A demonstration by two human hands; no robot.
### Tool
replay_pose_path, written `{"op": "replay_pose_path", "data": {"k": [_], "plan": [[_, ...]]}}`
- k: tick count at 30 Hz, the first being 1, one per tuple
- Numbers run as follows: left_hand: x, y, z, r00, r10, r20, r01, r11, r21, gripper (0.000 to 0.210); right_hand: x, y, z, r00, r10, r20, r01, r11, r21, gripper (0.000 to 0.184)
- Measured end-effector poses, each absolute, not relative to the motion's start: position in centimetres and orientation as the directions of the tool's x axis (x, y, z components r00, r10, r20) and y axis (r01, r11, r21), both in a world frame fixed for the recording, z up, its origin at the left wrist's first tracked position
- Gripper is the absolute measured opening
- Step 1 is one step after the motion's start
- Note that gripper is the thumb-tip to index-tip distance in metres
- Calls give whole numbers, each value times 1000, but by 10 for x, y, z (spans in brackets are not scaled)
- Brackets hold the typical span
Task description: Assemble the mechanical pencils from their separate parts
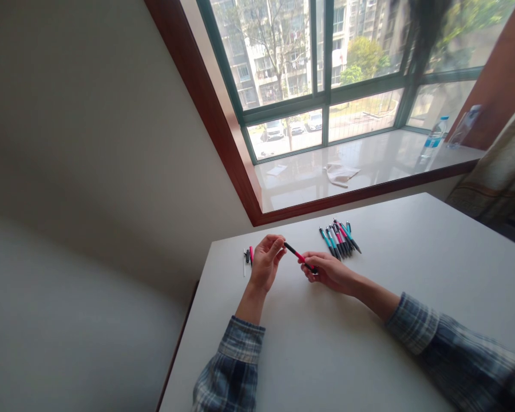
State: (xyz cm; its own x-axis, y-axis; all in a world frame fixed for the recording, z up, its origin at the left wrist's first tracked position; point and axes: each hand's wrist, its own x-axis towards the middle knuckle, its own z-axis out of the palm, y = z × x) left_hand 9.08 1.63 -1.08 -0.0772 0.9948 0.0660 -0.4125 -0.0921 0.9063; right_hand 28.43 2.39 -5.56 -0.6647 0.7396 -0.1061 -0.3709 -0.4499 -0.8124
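A pink and black pen (296,254) is held between my two hands above the white table (326,355). My left hand (267,260) pinches its black end. Around the other end, the fingers of my right hand (326,270) are closed. Just past my left hand lie loose pen parts: a pink barrel (251,255), a black piece (248,256) and a thin white refill (244,263), partly hidden by the hand. Beyond my right hand several teal and pink pens (339,239) lie side by side in a group.
Behind the table is a window sill (300,186) with a white cloth-like item (341,174), a flat white paper (277,170) and water bottles (433,138). A wall (111,171) runs along the left, and a curtain (493,166) hangs at the right.
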Motion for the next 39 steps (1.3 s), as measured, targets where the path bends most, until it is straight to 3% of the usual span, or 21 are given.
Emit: {"op": "replay_pose_path", "data": {"k": [7, 11, 15, 19, 26, 39], "plan": [[86, 18, -9, -147, 987, 59, -481, -123, 868, 26, 284, 25, -57, -662, 741, -112, -366, -450, -815, 20], [84, 20, -10, -193, 981, -28, -543, -83, 835, 26, 284, 25, -57, -660, 743, -113, -383, -462, -800, 18], [88, 21, -14, -114, 990, -78, -568, 0, 823, 20, 283, 25, -56, -654, 742, -148, -400, -505, -765, 17], [96, 16, -14, 7, 999, -52, -503, 48, 863, 17, 284, 28, -58, -678, 718, -160, -406, -547, -732, 18], [100, 9, -11, 218, 976, -26, -279, 88, 956, 54, 285, 29, -60, -690, 714, -120, -430, -537, -726, 24], [104, 15, -19, 40, 997, 71, -183, -63, 981, 38, 282, 26, -63, -672, 741, 18, -417, -358, -835, 40]]}}
